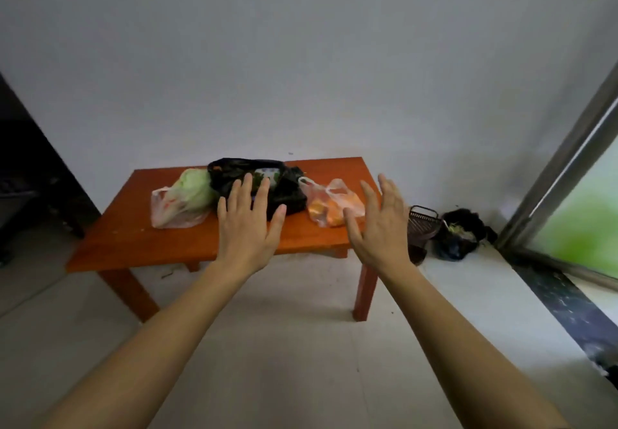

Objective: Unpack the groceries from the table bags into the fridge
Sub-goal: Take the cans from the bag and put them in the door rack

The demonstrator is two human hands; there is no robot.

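Observation:
An orange wooden table (133, 244) stands against the wall with three bags on it. A clear plastic bag (174, 209) at the left holds a pale green cabbage (195, 187). In the middle lies an open black bag (264, 174) with greens inside. At the right is a clear bag of orange fruit (329, 209). My left hand (249, 224) hovers palm down in front of the black bag, fingers straight. My right hand (378, 224) is raised beside the fruit bag, fingers spread, holding nothing.
A dark basket (422, 226) and a black bag of scraps (459, 236) sit on the floor right of the table. A sliding glass door frame (561, 167) runs along the right. Dark furniture (30, 177) stands at the left. Pale tiled floor lies before the table.

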